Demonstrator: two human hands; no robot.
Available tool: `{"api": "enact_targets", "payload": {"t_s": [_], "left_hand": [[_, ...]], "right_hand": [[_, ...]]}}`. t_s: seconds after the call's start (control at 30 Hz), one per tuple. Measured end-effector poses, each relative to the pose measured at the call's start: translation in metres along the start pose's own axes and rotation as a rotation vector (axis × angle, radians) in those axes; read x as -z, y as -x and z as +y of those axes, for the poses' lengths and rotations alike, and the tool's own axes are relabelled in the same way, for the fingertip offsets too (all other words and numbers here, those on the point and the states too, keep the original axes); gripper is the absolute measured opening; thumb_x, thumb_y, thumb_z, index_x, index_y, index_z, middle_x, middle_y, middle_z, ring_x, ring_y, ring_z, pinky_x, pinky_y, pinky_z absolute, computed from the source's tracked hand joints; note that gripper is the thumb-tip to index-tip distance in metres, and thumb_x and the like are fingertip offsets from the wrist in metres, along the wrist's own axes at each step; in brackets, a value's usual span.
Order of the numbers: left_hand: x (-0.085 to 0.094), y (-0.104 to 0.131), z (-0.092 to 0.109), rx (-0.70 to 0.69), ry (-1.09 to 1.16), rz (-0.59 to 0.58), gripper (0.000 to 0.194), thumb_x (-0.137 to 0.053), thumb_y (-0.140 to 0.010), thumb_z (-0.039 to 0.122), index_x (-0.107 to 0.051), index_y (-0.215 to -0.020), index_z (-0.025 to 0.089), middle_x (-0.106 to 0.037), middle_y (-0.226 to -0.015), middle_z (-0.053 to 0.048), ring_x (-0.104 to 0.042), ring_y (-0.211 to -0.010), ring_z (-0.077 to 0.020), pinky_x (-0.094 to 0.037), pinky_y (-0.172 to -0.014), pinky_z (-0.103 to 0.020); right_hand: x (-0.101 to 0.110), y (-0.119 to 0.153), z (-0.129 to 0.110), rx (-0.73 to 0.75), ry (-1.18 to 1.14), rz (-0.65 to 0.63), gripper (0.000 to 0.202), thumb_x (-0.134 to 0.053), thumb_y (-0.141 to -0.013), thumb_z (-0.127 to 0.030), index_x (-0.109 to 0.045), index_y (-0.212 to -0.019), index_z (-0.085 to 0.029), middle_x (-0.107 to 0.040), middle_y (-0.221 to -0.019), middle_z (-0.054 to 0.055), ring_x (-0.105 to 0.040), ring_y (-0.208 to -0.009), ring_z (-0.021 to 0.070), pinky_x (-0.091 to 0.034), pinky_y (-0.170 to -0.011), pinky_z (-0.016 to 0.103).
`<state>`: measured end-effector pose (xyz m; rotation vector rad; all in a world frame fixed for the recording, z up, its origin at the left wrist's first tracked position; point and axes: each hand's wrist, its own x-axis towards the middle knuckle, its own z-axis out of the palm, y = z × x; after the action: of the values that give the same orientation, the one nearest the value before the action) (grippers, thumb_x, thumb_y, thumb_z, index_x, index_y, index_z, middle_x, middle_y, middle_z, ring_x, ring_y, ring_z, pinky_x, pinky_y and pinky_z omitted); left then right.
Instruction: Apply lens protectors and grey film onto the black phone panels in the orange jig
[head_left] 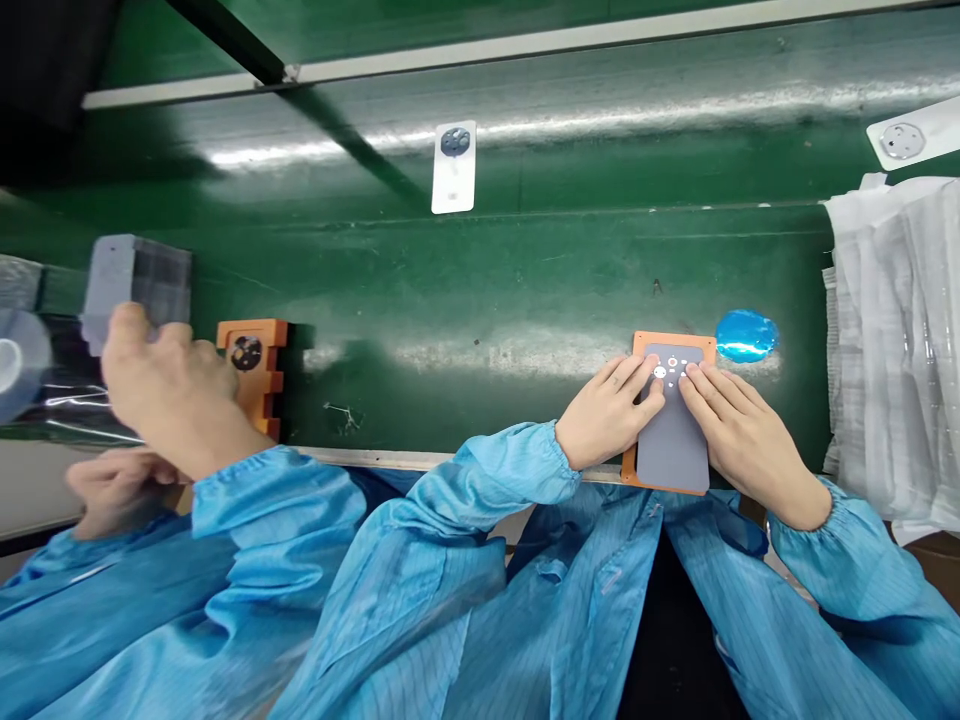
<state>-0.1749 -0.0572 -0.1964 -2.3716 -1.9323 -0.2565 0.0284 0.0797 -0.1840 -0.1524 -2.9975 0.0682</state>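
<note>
A grey phone back panel (673, 440) with a cluster of camera holes near its top lies on an orange fixture block (630, 465) at the bench's front edge. My left hand (609, 412) rests on the panel's upper left side, fingers stretched and thumb apart, fingertips beside the holes. From the right, my right hand (746, 430) lays its extended fingers on the panel's upper right edge, close to the holes. Just past that hand, a shiny blue oval piece of film (747, 335) lies on the green bench (480, 270).
A co-worker's hand (172, 390) at the left touches a stack of grey panels (112, 275), near another orange fixture (259, 385). White panels (454, 185) lie farther back and top right. White packaging sleeves (896, 350) are piled at the right.
</note>
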Motion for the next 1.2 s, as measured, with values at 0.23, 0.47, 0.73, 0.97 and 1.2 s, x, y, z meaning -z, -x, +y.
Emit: {"api": "enact_targets", "payload": {"t_s": [0.23, 0.47, 0.73, 0.97, 1.2], "left_hand": [[-0.002, 0.001, 0.001, -0.011, -0.049, -0.001, 0.032, -0.05, -0.1, 0.018, -0.063, -0.128, 0.009, -0.059, -0.148, -0.026, -0.063, -0.123, -0.032, -0.057, -0.094, -0.041], [-0.003, -0.004, 0.004, -0.039, -0.096, -0.057, 0.032, -0.044, -0.103, 0.017, -0.06, -0.13, 0.01, -0.06, -0.146, -0.028, -0.063, -0.121, -0.0321, -0.052, -0.09, -0.042], [-0.002, -0.005, 0.008, -0.065, -0.173, -0.079, 0.034, -0.044, -0.101, 0.018, -0.06, -0.13, 0.007, -0.06, -0.145, -0.032, -0.064, -0.118, -0.0328, -0.05, -0.086, -0.041], [0.003, 0.006, 0.015, -0.045, -0.174, -0.12, 0.04, -0.043, -0.102, 0.019, -0.058, -0.136, 0.007, -0.057, -0.15, -0.03, -0.064, -0.114, -0.0325, -0.049, -0.085, -0.042], [0.001, 0.008, 0.016, -0.043, -0.14, -0.123, 0.038, -0.044, -0.101, 0.018, -0.058, -0.135, 0.008, -0.056, -0.151, -0.03, -0.063, -0.114, -0.0322, -0.049, -0.086, -0.042]], "right_hand": [[0.001, -0.003, -0.001, 0.023, 0.038, -0.007, 0.046, -0.048, -0.1, -0.007, -0.053, -0.144, 0.006, -0.058, -0.149, 0.031, -0.057, -0.139, 0.0382, -0.05, -0.117, 0.052], [0.005, -0.008, 0.003, 0.099, 0.119, -0.025, 0.041, -0.047, -0.102, -0.011, -0.058, -0.138, 0.007, -0.064, -0.139, 0.032, -0.06, -0.134, 0.0382, -0.051, -0.115, 0.052], [-0.003, -0.004, 0.001, 0.108, 0.168, 0.014, 0.042, -0.047, -0.101, -0.01, -0.057, -0.137, 0.009, -0.063, -0.139, 0.034, -0.059, -0.134, 0.0381, -0.05, -0.115, 0.052], [-0.002, 0.006, -0.005, 0.1, 0.135, 0.025, 0.043, -0.047, -0.1, -0.012, -0.059, -0.136, 0.009, -0.063, -0.14, 0.033, -0.06, -0.133, 0.0377, -0.049, -0.114, 0.052], [-0.005, 0.007, -0.002, 0.065, 0.06, 0.014, 0.044, -0.045, -0.1, -0.013, -0.058, -0.137, 0.007, -0.061, -0.143, 0.031, -0.057, -0.137, 0.0372, -0.046, -0.118, 0.051]]}}
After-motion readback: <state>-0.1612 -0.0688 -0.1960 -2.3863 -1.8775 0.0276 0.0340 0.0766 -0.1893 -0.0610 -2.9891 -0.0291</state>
